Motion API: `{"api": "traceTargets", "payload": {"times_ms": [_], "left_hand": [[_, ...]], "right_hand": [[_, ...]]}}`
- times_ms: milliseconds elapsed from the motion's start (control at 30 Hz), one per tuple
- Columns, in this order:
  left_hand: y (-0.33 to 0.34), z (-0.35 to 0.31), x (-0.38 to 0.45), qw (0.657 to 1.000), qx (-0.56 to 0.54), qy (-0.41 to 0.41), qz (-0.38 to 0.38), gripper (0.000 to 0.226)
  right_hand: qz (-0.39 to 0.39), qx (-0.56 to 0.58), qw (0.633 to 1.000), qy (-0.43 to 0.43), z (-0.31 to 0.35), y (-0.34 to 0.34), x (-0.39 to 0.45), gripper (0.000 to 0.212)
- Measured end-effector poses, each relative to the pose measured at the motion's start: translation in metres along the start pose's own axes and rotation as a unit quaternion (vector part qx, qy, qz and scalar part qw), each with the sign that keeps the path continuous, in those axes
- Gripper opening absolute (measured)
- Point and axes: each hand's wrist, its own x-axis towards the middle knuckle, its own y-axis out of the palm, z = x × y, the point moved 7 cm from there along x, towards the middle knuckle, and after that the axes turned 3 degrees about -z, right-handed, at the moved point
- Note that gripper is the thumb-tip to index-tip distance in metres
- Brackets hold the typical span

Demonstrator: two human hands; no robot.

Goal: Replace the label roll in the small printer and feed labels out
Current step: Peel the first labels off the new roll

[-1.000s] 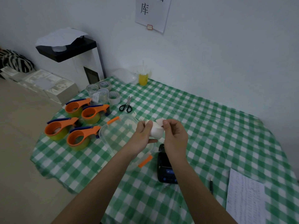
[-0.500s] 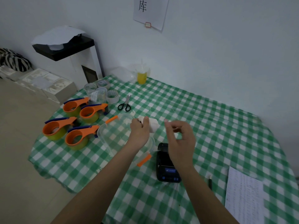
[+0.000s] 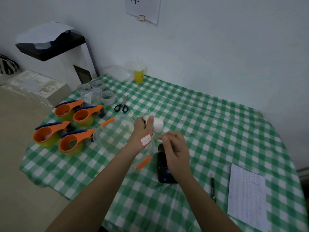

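My left hand (image 3: 143, 127) grips a white label roll (image 3: 157, 125) above the middle of the table. A red-bordered white label (image 3: 145, 139) is stuck on the back of that hand near the wrist. My right hand (image 3: 175, 148) hovers just right of the label, fingers loosely curled and slightly apart, holding nothing visible. The small black printer (image 3: 163, 171) lies on the green checked tablecloth (image 3: 217, 131) beneath my right hand, partly hidden by it.
A clear plastic box with orange clips (image 3: 117, 136) sits under my left forearm. Several orange tape dispensers (image 3: 71, 126) stand at the left, scissors (image 3: 122, 106) and tape rolls (image 3: 108, 96) behind them. A pen (image 3: 212, 185) and printed sheet (image 3: 247, 195) lie at the right.
My right hand let go of the roll and drew back toward me. A red-bordered label now sits on the back of my left hand, which still holds the roll.
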Motion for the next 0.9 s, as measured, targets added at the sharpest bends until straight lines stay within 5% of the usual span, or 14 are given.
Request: {"api": "traceTargets", "payload": {"times_ms": [67,200,367,533,733,900], "left_hand": [[0.009,-0.004,-0.008,0.998,-0.009,0.012,0.053,0.029],[0.021,-0.004,-0.021,0.991,-0.031,0.03,0.129,0.025],[0.026,0.004,-0.021,0.987,-0.023,0.031,0.153,0.041],[0.028,0.016,-0.023,0.986,-0.004,0.031,0.164,0.031],[0.038,0.045,-0.025,0.98,-0.063,-0.063,0.178,0.048],[0.053,0.06,-0.024,0.978,-0.048,-0.115,0.166,0.041]], "right_hand": [[-0.016,-0.035,0.998,0.042,-0.015,-0.013,0.006,0.017],[0.105,-0.01,0.99,0.091,-0.037,-0.017,0.016,0.053],[0.072,0.07,0.986,0.134,-0.044,-0.021,0.013,0.042],[0.059,0.138,0.965,0.217,-0.062,-0.023,-0.001,0.032],[0.006,0.063,0.961,0.269,-0.084,-0.035,-0.015,0.021],[-0.021,-0.008,0.972,0.234,-0.091,-0.041,-0.021,0.019]]}}
